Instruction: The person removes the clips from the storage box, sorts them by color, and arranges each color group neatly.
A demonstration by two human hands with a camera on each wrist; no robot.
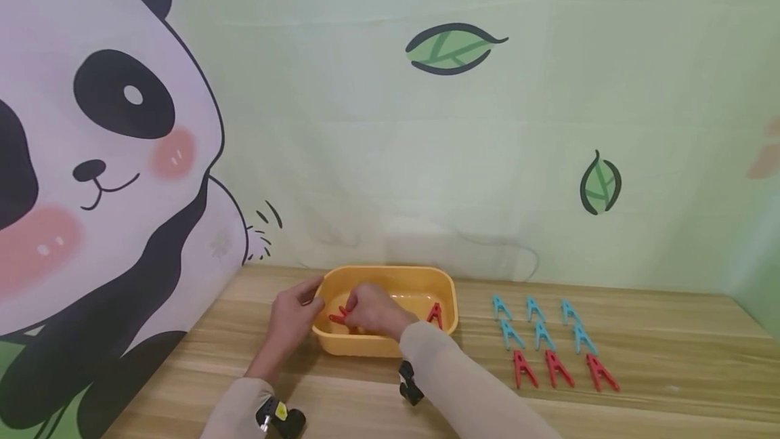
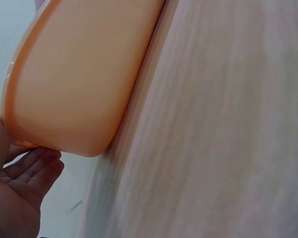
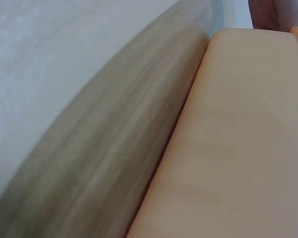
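A yellow plastic basin [image 1: 372, 345] stands on the wooden table, and my left hand [image 1: 288, 318] grips its left end by the rim. In the left wrist view, the fingers [image 2: 45, 166] of that hand lie against the outside of the basin's end. My right hand [image 1: 373, 309] reaches down inside the basin and pinches a red clothespin [image 1: 338, 317] near the left wall; its fingertips are partly hidden. Another red clothespin [image 1: 435, 315] leans at the basin's right end. The right wrist view shows mostly the basin's outer side [image 3: 238, 139].
To the right of the basin, several blue clothespins [image 1: 540, 335] lie in two rows on the table [image 1: 670, 358]. In front of them is a row of three red clothespins [image 1: 558, 368]. A cloth backdrop [image 1: 365, 120] with a panda and leaves hangs behind.
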